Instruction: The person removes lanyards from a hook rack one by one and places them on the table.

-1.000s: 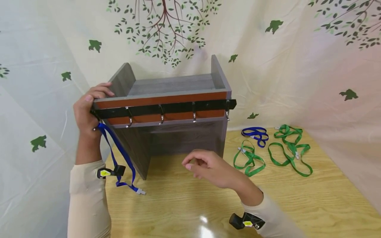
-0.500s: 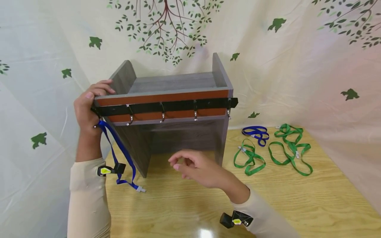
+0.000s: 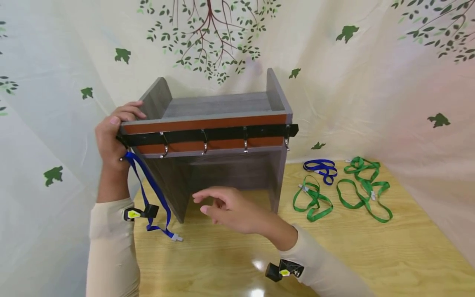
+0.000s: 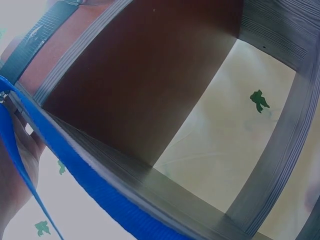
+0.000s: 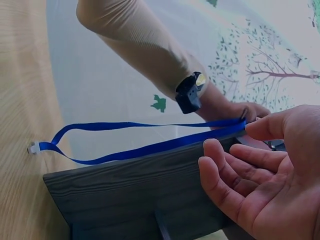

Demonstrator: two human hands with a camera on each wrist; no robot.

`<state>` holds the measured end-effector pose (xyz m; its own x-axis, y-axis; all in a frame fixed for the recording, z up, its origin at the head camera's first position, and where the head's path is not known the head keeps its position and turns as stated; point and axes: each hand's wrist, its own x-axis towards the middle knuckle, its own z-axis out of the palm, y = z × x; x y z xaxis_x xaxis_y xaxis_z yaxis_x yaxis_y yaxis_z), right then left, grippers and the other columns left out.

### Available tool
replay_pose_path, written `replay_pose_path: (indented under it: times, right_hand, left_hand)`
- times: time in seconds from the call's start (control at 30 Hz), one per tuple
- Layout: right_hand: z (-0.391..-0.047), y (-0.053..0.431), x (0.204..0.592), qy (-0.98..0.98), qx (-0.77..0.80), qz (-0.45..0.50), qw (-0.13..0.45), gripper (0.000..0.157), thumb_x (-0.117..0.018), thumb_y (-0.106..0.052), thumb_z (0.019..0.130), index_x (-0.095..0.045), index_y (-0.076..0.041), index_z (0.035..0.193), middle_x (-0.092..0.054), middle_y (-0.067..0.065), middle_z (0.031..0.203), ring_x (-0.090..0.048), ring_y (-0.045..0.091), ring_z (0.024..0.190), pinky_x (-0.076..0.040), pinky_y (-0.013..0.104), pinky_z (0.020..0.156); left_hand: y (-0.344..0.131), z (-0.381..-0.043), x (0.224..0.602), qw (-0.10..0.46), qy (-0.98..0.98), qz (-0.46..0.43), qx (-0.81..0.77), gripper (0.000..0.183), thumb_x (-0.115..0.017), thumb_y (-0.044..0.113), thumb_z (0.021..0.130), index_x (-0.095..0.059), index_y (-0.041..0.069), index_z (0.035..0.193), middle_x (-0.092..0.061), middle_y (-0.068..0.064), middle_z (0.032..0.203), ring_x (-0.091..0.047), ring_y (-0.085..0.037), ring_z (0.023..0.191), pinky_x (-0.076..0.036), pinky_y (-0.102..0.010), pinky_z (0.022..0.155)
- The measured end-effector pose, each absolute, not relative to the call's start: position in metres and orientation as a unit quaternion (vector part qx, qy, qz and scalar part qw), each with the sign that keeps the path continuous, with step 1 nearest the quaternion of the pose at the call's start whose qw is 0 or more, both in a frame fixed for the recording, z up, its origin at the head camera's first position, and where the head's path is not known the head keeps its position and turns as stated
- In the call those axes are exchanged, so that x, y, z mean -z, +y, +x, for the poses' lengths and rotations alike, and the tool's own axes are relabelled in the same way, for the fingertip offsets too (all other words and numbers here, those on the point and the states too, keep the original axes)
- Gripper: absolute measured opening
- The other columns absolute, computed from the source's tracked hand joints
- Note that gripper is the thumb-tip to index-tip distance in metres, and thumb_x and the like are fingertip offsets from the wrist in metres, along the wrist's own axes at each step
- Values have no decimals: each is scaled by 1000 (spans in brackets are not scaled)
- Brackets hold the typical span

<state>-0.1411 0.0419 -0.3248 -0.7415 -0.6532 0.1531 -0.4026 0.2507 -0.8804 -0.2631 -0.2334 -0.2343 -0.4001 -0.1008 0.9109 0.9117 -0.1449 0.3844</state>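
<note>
My left hand grips the upper left corner of a grey wooden shelf, its fingers over the top edge. A black rail with several metal hooks runs along the shelf's reddish-brown front. From the leftmost hook, beside my left wrist, hangs a blue lanyard; its pale clip end reaches down near the tabletop. In the right wrist view both strands of this lanyard show. My right hand, holding nothing, is in front of the shelf's lower opening with loosely bent fingers, right of the lanyard.
A second blue lanyard lies on the wooden table right of the shelf. Near it lie green lanyards, some of them overlapping. A pale cloth backdrop with printed leaves rises behind and at the left.
My right hand has moved left across the shelf's front, towards the hanging blue lanyard. The left hand keeps its grip on the shelf corner.
</note>
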Motion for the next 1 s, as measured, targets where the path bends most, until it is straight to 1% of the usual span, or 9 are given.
replay_pose_path:
  times: [0.1, 0.2, 0.27, 0.37, 0.53, 0.67, 0.83, 0.9, 1.0]
  right_hand:
    - [-143, 37, 322, 786, 497, -345, 126, 41, -56, -26, 109, -59, -23, 149, -72, -2, 109, -64, 8, 75, -54, 23, 63]
    - [-145, 31, 319, 787, 488, -355, 127, 43, -55, -28, 109, -56, -25, 152, -71, 3, 91, -63, 9, 73, -48, 22, 58]
    - [-147, 27, 318, 786, 486, -361, 124, 44, -55, -28, 110, -55, -25, 153, -71, 2, 87, -62, 9, 72, -46, 22, 56]
    - [-150, 21, 316, 782, 488, -367, 123, 45, -54, -28, 110, -53, -25, 155, -70, -1, 85, -62, 9, 72, -45, 23, 54]
    - [-154, 8, 313, 769, 499, -379, 123, 48, -53, -25, 111, -49, -24, 158, -69, 1, 86, -65, 8, 73, -48, 22, 56]
    - [-160, -3, 308, 769, 494, -392, 109, 50, -52, -22, 111, -46, -22, 160, -71, 5, 86, -59, 10, 65, -45, 23, 52]
    - [-169, -17, 301, 771, 485, -403, 88, 52, -51, -22, 111, -42, -20, 163, -70, 3, 91, -58, 8, 64, -44, 23, 50]
    - [-171, -22, 299, 772, 485, -401, 87, 53, -50, -23, 111, -41, -21, 163, -69, -1, 90, -57, 8, 62, -44, 22, 49]
    - [-173, -28, 298, 771, 487, -400, 90, 53, -50, -22, 111, -40, -22, 164, -70, 2, 83, -54, 10, 58, -44, 21, 48]
  left_hand:
    - [-234, -264, 237, 383, -531, -379, 654, 45, -44, 20, 103, -69, -5, 74, -79, -5, 87, -73, -28, 102, -51, -39, 111]
    - [-234, -264, 237, 383, -533, -376, 654, 45, -43, 19, 103, -68, -4, 74, -79, -5, 87, -72, -28, 102, -51, -39, 111]
    - [-234, -265, 236, 386, -534, -378, 651, 45, -43, 19, 103, -68, -4, 73, -79, -5, 86, -72, -28, 99, -51, -40, 111]
    - [-233, -265, 235, 389, -533, -384, 646, 46, -42, 19, 103, -66, -5, 73, -78, -5, 86, -72, -26, 95, -51, -40, 111]
    - [-233, -264, 235, 387, -534, -391, 642, 45, -44, 20, 103, -66, -5, 73, -78, -5, 86, -73, -25, 95, -51, -39, 111]
    - [-234, -262, 234, 386, -536, -394, 639, 46, -45, 21, 104, -67, -5, 73, -79, -4, 87, -73, -24, 95, -51, -39, 112]
    - [-232, -261, 233, 385, -530, -397, 643, 46, -44, 20, 104, -66, -6, 73, -78, -5, 86, -72, -24, 91, -51, -40, 111]
    - [-232, -262, 233, 384, -530, -397, 644, 46, -44, 20, 104, -66, -6, 73, -78, -6, 86, -72, -23, 92, -51, -40, 112]
    - [-234, -262, 234, 381, -532, -395, 645, 46, -45, 21, 104, -67, -5, 73, -79, -5, 87, -72, -24, 93, -51, -39, 112]
